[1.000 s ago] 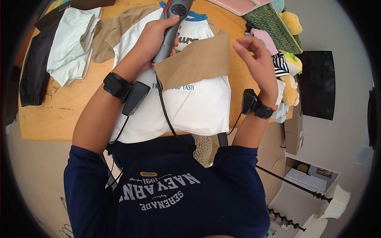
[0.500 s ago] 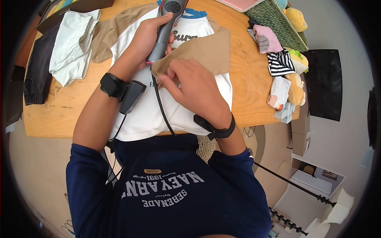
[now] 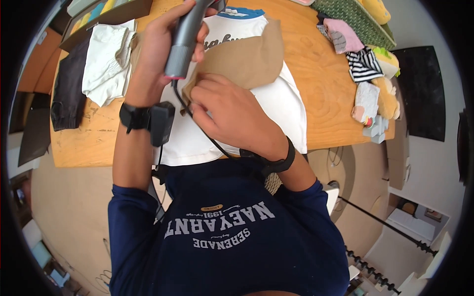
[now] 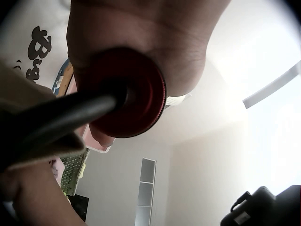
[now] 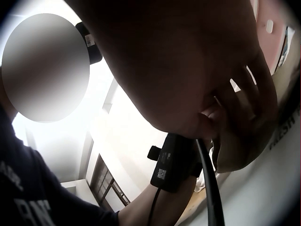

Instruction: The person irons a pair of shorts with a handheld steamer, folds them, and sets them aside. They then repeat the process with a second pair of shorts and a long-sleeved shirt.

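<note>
A white T-shirt (image 3: 286,108) with brown sleeves and a blue collar lies on the table, one sleeve (image 3: 242,59) folded across its front. My left hand (image 3: 153,49) grips the ridged handle of a grey corded hand-held appliance (image 3: 183,44), whose upper end is cut off at the frame's top. Its red base (image 4: 127,94) faces the left wrist camera. My right hand (image 3: 229,106) has curled fingers pinching the end of the folded sleeve, just below the handle. The black cord (image 5: 209,181) runs close by this hand.
Folded white trousers (image 3: 106,64) and dark trousers (image 3: 71,84) lie at the table's left. On the right are a green woven basket (image 3: 353,24), a striped cloth (image 3: 365,64), a pink cloth (image 3: 340,37) and soft toys. The cord trails across the shirt.
My right hand came in from the right to the sleeve's end and now pinches it. The left hand has shifted left with the appliance. The head view has shifted too.
</note>
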Demonstrator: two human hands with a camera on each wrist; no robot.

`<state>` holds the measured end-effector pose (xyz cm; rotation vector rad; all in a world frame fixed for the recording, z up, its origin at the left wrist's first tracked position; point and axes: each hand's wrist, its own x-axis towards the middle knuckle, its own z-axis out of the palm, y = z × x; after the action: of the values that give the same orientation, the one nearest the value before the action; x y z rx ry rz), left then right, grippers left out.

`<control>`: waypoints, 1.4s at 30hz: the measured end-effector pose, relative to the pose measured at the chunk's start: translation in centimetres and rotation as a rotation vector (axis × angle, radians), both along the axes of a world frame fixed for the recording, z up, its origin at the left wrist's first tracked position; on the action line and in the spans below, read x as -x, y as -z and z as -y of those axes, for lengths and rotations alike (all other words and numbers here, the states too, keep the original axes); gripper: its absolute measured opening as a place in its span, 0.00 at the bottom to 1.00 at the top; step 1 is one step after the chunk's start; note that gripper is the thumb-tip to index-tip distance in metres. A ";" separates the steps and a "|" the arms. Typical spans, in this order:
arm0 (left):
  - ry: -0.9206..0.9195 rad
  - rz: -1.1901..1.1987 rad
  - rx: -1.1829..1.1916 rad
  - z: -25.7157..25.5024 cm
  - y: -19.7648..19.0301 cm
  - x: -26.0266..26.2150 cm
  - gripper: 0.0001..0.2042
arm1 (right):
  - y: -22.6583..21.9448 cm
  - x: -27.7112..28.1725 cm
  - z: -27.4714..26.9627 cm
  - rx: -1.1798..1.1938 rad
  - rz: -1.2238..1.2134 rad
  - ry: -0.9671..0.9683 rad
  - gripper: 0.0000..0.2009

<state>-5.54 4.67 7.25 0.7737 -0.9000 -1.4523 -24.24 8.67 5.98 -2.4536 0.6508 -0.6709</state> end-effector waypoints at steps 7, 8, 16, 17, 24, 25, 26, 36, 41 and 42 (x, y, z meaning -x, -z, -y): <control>-0.078 0.026 -0.053 -6.4 -4.1 0.9 0.28 | 2.2 -2.4 -0.6 0.000 0.038 -0.139 0.05; -0.111 0.030 -0.037 -7.2 -4.3 1.2 0.28 | 2.3 -2.8 -0.6 -0.003 0.043 -0.132 0.05; -0.251 0.065 -0.052 -10.8 -5.9 2.8 0.29 | 0.5 -0.9 1.2 -0.176 -0.004 -0.310 0.10; -0.250 0.086 -0.051 -11.2 -5.8 2.8 0.29 | -0.3 0.4 2.2 -0.225 0.026 -0.290 0.12; -0.234 0.094 -0.196 -10.7 -5.0 4.9 0.29 | 0.2 8.1 15.1 0.068 -0.201 0.120 0.23; -0.167 0.097 -0.201 -10.0 -4.4 5.1 0.27 | 1.9 8.6 16.0 0.166 -0.192 0.118 0.28; -0.157 0.130 -0.237 -9.4 -4.1 5.8 0.25 | 2.6 8.7 16.9 0.265 -0.178 0.112 0.34; -0.046 0.055 -0.359 -5.3 -0.8 11.5 0.20 | 6.1 10.5 17.6 0.162 -0.152 0.075 0.53; -0.050 0.059 -0.422 -5.1 0.9 12.1 0.20 | 3.8 10.0 16.5 0.085 0.031 0.034 0.44; -0.055 0.044 -0.422 -5.2 1.1 12.3 0.20 | 3.3 10.3 16.1 0.041 -0.016 0.045 0.46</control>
<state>-17.80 9.92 6.19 1.1356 -0.6030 -1.6027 -34.59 -7.46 2.66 -2.4902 0.7071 -0.6896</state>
